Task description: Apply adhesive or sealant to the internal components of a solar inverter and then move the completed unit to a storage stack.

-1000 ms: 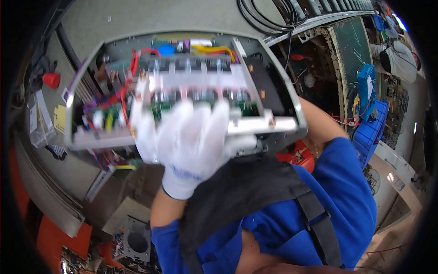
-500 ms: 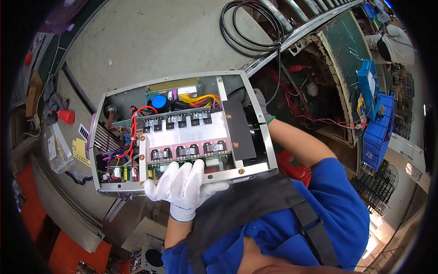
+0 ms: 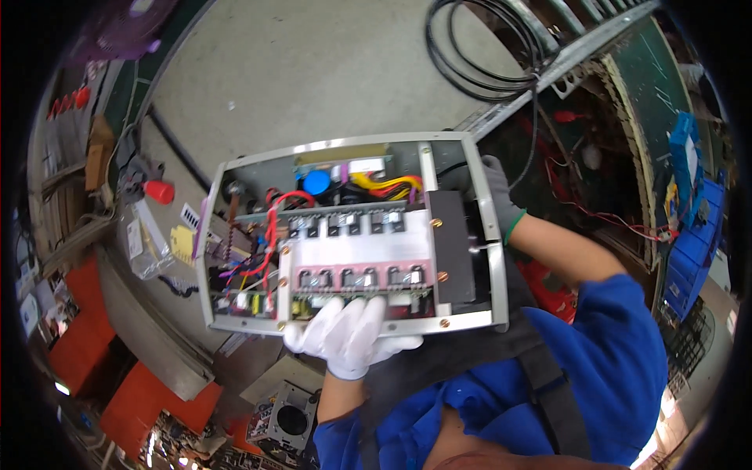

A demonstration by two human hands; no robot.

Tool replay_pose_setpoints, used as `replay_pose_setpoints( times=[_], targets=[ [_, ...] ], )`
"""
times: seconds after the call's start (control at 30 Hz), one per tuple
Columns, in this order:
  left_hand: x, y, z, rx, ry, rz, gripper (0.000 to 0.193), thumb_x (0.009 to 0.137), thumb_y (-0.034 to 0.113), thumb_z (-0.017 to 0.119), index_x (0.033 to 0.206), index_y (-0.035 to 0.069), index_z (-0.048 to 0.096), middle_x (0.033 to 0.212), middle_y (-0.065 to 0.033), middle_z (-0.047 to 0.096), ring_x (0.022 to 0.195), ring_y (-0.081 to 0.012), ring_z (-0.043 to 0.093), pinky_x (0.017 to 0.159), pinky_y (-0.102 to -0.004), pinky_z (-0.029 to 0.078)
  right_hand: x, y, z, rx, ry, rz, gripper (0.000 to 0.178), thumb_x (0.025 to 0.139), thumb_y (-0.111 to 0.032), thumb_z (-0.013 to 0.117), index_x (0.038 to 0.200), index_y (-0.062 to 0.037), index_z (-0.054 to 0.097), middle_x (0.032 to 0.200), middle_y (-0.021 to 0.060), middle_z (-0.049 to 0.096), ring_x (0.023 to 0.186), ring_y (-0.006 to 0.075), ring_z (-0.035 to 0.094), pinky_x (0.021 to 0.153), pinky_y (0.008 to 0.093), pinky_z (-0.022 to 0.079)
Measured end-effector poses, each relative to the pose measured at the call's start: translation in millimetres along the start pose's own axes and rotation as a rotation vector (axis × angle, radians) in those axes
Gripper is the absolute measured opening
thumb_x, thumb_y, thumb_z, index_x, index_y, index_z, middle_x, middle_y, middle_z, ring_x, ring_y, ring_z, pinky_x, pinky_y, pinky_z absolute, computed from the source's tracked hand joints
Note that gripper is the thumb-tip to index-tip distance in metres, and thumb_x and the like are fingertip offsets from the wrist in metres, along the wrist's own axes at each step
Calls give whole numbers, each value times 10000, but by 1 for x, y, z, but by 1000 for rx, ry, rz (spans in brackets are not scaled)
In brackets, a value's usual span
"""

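Observation:
An open metal chassis (image 3: 329, 144) full of electronics lies tilted before me, its far side over the bench. My left hand (image 3: 345, 333), in a white glove, grips its near rim, fingers hooked over the edge and thumb along the outside. At the right end, my right hand (image 3: 500, 192) in a grey glove holds the side wall; its fingers are partly hidden. Inside are a pale central plate (image 3: 356, 251) with rows of black clamped components, a black panel (image 3: 453, 247), a blue round component (image 3: 316, 184), and red and yellow wires (image 3: 388, 186).
A coil of black cable (image 3: 486, 86) rests on the grey bench (image 3: 274, 70) near a metal roller rail (image 3: 580, 70). Left stand a red-capped item (image 3: 159, 192) and a plastic bag (image 3: 146, 243). Blue bins (image 3: 697, 247) are at right. Another electronics unit (image 3: 286, 415) sits below.
The whole view has swung, so the bench, cable and chassis appear farther right. Both hands keep their hold on the chassis, which sits slightly lower in the picture.

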State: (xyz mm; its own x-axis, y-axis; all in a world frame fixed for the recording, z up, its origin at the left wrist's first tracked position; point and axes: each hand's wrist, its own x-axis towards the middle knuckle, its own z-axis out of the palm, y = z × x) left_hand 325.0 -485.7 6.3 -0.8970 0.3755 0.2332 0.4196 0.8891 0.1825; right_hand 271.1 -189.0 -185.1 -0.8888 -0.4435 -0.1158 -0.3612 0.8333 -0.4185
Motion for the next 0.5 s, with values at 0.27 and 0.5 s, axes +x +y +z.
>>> replay_pose_setpoints(
  times=[0.27,0.5],
  targets=[
    [20,-3,-5,-97,28,69,584,910,729,491,857,203,740,658,102,602,606,-65,565,813,-376,238,76,37,-23,193,-529,-31,305,852,-314,609,1037,-84,686,983,146,693,964,260,641,983,452,422],
    [20,-1,-2,-110,168,44,555,920,708,499,931,212,749,668,107,595,696,-78,589,786,-379,246,48,26,-14,61,-377,-30,362,909,-320,562,1143,-57,643,1059,139,690,1029,259,637,989,455,440]
  ],
)
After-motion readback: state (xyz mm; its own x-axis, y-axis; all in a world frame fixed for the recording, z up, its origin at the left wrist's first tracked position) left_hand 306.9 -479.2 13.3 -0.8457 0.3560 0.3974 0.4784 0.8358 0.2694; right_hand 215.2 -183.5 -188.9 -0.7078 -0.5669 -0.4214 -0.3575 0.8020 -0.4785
